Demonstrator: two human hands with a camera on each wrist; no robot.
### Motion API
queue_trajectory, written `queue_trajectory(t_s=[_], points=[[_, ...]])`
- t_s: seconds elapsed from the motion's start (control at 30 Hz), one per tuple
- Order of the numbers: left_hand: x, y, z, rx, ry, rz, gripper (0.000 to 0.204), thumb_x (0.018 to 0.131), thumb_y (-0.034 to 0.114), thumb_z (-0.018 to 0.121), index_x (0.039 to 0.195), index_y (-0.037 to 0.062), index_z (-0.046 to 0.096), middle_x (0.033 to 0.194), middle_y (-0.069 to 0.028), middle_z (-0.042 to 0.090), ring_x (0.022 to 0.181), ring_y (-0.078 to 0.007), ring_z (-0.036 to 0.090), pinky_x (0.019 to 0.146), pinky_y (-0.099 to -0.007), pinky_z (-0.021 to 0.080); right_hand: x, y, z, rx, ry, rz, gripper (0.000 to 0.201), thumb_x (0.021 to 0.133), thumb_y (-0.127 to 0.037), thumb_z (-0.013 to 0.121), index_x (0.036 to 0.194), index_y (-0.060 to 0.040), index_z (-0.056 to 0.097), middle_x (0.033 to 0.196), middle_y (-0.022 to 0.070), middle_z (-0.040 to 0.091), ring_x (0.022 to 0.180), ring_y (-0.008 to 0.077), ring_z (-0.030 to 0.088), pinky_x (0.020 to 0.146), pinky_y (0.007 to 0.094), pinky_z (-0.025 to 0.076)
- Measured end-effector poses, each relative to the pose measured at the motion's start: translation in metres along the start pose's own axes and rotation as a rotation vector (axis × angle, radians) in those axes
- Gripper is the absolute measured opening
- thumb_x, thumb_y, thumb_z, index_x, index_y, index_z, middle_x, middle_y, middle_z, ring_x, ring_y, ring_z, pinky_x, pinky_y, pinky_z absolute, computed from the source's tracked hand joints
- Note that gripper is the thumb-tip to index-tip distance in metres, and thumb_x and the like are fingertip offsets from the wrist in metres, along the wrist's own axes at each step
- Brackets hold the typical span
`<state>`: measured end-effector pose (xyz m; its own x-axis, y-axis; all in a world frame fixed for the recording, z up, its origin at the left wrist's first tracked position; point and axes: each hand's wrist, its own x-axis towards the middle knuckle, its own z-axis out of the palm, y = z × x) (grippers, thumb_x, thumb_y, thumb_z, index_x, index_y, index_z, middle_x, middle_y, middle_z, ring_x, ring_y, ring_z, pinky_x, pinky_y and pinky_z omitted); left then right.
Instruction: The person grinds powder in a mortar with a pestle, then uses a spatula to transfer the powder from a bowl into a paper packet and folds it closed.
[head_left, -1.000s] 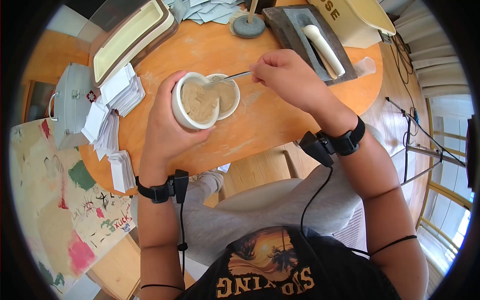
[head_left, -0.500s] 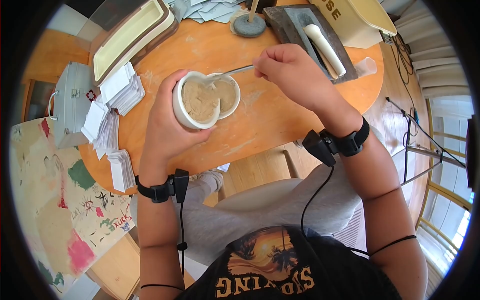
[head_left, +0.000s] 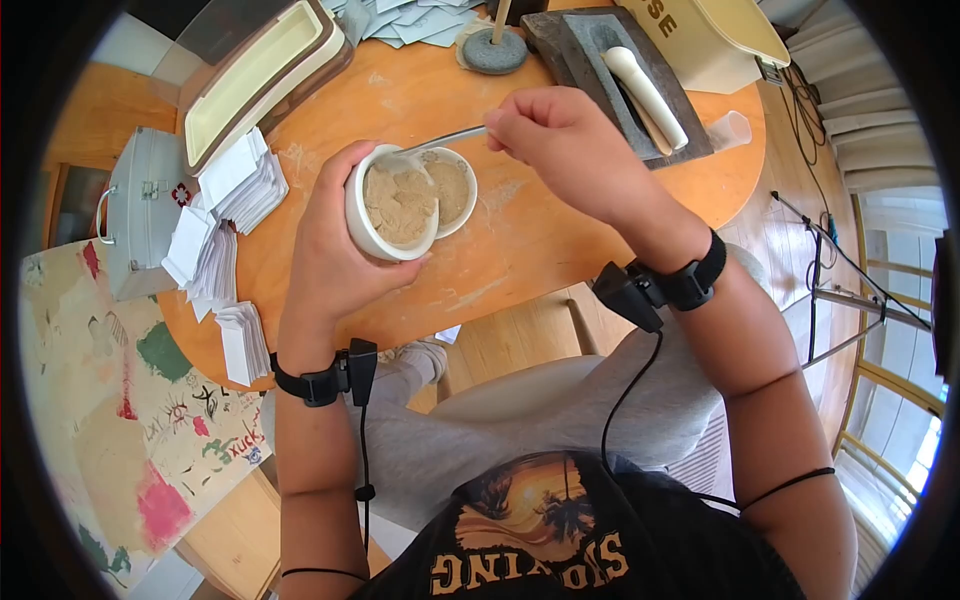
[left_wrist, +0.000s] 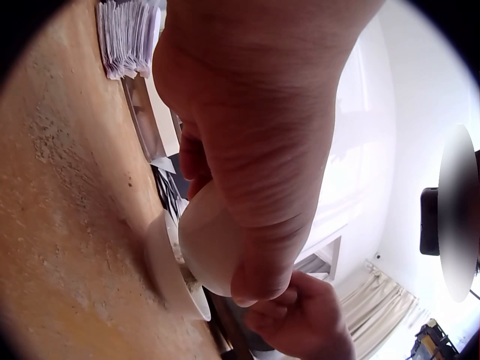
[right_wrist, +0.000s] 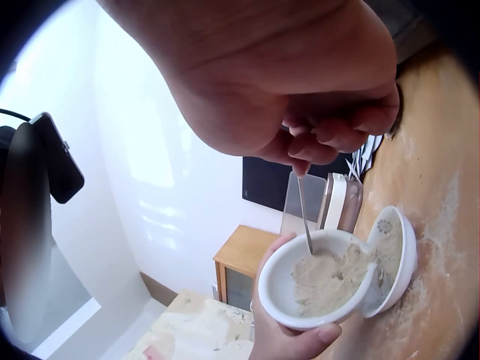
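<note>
My left hand (head_left: 322,225) grips a thick-walled white bowl (head_left: 356,218) from its side, thumb along the near rim. This bowl leans toward a second white bowl (head_left: 474,190) on the table, its rim overlapping that one. Tan powder (head_left: 400,210) fills much of the held bowl, and similar powder lies in the second. Between thumb and fingers, my right hand (head_left: 570,150) pinches the thin handle of a metal spoon (right_wrist: 305,214). The spoon's tip dips inside the held bowl at its far rim. In the left wrist view the left hand hides most of the held bowl.
Stacks of folded white paper (head_left: 240,190) and a grey metal case (head_left: 150,210) are at the left. A cream planter-like tray (head_left: 255,85) stands behind them. Toward the back right lie a white pestle (head_left: 645,95) on a dark board (head_left: 690,150) and a clear cup (head_left: 730,130).
The spoon's tip has shifted left, from the overlap between the bowls to the far inner rim of the held bowl. My right hand has moved slightly left with it; the left hand keeps its place.
</note>
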<state>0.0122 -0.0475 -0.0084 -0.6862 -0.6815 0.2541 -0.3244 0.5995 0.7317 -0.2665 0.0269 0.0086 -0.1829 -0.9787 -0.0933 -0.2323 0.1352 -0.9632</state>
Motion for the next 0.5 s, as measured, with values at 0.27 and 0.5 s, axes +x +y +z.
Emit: queue_trajectory(t_s=[0.27,0.5], points=[[-0.001,0.000,-0.001,0.007,-0.005,0.001,0.110,0.063,0.012,0.101,0.159,0.0035,0.047,0.153,-0.0162,0.062,0.142,-0.0302,0.063,0.122,-0.0427,0.050,-0.009,-0.019,-0.009,-0.281,-0.084,0.060,0.036,0.110,-0.028,0.067,0.091,0.0008,0.074,0.070,-0.0020,0.055,0.067,0.0076,0.048,0.061,0.0330,0.041],[0.001,0.001,0.001,0.018,0.015,0.033,0.108,0.062,0.011,0.102,0.157,0.0052,0.051,0.151,-0.0152,0.064,0.139,-0.0315,0.065,0.118,-0.0428,0.053,-0.011,-0.019,-0.001,-0.151,-0.017,0.017,0.037,0.110,-0.030,0.068,0.090,0.0006,0.074,0.069,-0.0023,0.052,0.066,0.0075,0.046,0.059,0.0331,0.040]])
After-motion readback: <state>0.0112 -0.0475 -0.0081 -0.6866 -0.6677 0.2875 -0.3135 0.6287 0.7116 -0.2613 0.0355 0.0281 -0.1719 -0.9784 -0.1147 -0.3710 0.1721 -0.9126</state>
